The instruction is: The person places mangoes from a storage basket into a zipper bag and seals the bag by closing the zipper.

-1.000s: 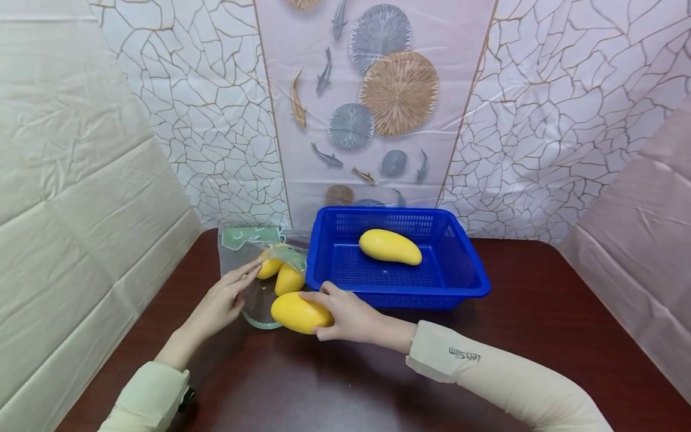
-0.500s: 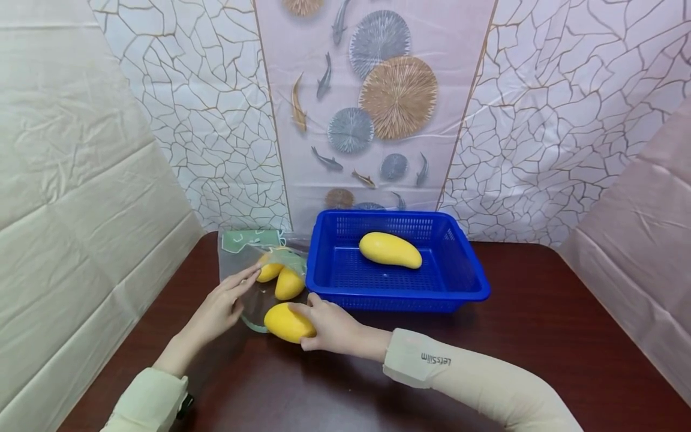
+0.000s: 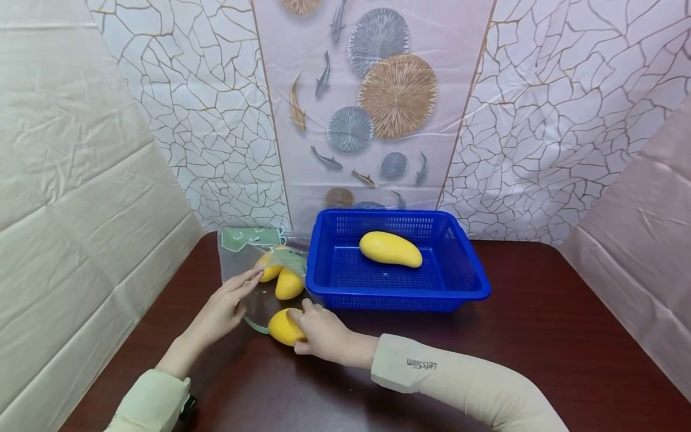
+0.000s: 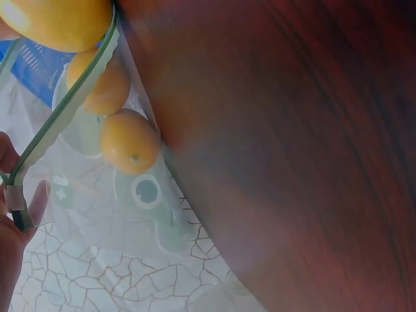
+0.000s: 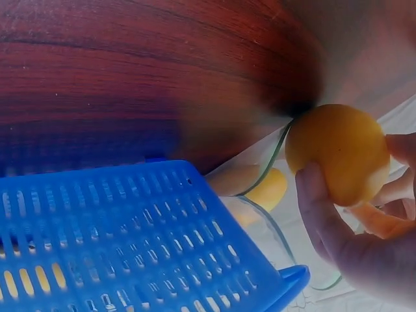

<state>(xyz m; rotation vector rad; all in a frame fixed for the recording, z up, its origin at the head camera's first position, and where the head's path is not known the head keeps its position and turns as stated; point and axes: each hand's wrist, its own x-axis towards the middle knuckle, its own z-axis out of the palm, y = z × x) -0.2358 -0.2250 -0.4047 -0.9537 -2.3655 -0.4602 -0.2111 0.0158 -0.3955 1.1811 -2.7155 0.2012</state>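
Note:
My right hand [image 3: 315,330] grips a yellow mango [image 3: 282,327] at the mouth of a clear zip bag [image 3: 254,300] lying on the dark wooden table. In the right wrist view, fingers [image 5: 335,234] curl round that mango [image 5: 338,153]. My left hand [image 3: 240,288] pinches the bag's green zip edge [image 4: 58,120], holding the mouth up. Two more mangoes [image 3: 270,267] [image 3: 289,284] lie inside the bag and show through the plastic [image 4: 129,140]. To the right stands a blue basket [image 3: 459,288] with one mango [image 3: 390,249] in it.
The basket's left wall [image 5: 130,240] stands right beside the bag's mouth. Patterned sheets close off the back and both sides of the table [image 3: 540,312]. Bare wood stretches to the right of the basket and along the front.
My right hand has carried its mango a little left and towards me, down to the bag's mouth. The left hand and the bag have stayed in place.

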